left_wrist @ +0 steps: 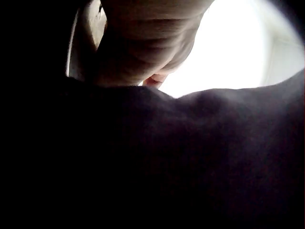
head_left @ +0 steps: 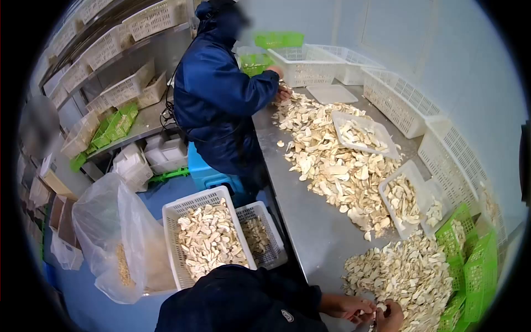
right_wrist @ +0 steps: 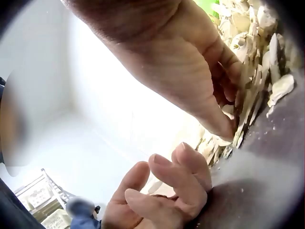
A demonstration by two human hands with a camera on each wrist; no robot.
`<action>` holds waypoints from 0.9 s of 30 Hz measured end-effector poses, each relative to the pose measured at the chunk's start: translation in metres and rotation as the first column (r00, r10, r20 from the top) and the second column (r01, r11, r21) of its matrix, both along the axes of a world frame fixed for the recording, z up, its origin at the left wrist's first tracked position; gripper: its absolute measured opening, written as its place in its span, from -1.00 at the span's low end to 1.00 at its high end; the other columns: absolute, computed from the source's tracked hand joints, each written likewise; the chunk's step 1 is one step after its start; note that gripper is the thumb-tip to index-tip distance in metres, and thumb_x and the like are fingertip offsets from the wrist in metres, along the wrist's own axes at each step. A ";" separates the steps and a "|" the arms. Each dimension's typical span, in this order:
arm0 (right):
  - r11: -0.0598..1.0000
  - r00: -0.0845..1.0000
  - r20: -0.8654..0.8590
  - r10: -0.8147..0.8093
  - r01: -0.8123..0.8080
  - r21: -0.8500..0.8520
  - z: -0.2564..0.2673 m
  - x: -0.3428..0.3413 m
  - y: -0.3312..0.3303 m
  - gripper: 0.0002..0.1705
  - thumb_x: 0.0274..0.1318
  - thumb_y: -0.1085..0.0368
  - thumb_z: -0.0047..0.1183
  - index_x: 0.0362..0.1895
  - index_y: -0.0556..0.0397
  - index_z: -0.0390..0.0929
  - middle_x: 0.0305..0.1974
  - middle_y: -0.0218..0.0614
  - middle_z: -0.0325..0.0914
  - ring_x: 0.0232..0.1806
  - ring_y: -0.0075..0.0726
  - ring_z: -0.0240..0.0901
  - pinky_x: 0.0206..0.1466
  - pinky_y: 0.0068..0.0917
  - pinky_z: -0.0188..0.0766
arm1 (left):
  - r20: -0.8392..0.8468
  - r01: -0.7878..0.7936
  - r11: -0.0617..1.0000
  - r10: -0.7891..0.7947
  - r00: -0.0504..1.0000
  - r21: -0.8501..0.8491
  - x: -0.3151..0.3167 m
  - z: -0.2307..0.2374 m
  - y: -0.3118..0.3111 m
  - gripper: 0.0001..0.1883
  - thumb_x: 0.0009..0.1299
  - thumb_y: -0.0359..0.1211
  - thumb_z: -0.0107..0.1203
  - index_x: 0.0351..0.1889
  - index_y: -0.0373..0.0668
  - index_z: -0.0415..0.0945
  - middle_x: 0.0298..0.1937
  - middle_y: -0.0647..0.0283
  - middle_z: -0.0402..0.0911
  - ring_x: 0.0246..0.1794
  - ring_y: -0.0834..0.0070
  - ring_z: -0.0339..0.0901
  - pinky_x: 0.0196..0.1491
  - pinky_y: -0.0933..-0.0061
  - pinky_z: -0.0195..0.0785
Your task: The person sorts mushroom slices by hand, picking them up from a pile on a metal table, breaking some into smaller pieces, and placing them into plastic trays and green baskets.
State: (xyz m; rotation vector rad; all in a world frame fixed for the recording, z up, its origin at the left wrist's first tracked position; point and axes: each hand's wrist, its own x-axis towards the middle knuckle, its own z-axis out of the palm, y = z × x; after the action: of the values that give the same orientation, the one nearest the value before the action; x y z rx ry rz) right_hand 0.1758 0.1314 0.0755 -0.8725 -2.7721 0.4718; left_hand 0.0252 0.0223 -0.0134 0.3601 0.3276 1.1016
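Observation:
Both hands are at the near edge of a heap of pale dried mushroom slices on the metal table. My left hand holds a mushroom slice in its curled fingers, palm up in the right wrist view. Just beside it, my right hand pinches another pale slice between thumb and bent fingers, right against the heap. A pale slice shows between the hands in the head view. In the left wrist view, dark sleeve covers most of the picture, and only part of the left hand shows.
A larger slice heap spreads farther up the metal table. White trays, green baskets and white crates line the wall side. Another person works across. A slice-filled crate and plastic bag stand left.

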 end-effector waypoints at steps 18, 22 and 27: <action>0.939 0.993 -0.010 -0.117 0.107 -0.327 0.024 -0.011 -0.035 -0.69 0.25 0.12 0.22 -0.27 0.11 0.53 -0.66 -0.36 0.28 -0.61 -0.47 0.11 -0.44 -0.46 0.23 | -0.012 -0.019 1.000 0.019 1.000 -0.023 -0.010 0.011 -0.008 -0.80 0.45 -0.12 0.10 -0.18 0.03 0.40 -0.36 0.50 0.39 -0.35 0.70 0.33 -0.23 0.60 0.22; 0.859 0.987 -0.093 -0.128 0.064 -0.508 0.036 -0.001 -0.036 -0.70 0.25 0.20 0.21 -0.03 0.09 0.58 -0.45 -0.43 0.46 -0.41 -0.51 0.33 -0.20 -0.52 0.35 | -0.040 -0.009 0.999 0.008 0.999 -0.038 -0.002 -0.003 0.000 -0.80 0.45 -0.13 0.08 -0.21 -0.01 0.42 -0.37 0.48 0.42 -0.39 0.68 0.33 -0.27 0.60 0.25; 0.859 0.879 -0.028 -0.476 0.458 -0.230 0.015 0.069 0.001 -0.60 0.22 0.22 0.22 0.06 0.16 0.53 -0.24 -0.29 0.57 -0.32 -0.41 0.40 -0.23 -0.45 0.43 | 0.022 -0.023 1.000 0.023 0.999 -0.007 0.001 -0.014 -0.001 -0.82 0.46 -0.16 0.05 -0.28 -0.03 0.40 -0.40 0.42 0.46 -0.50 0.67 0.27 -0.34 0.61 0.25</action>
State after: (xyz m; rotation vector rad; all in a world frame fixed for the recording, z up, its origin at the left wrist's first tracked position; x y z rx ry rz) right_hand 0.2444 0.1328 0.0902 -1.4876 -2.3375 0.7048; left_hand 0.0258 0.0210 -0.0271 0.3390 0.3167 1.1262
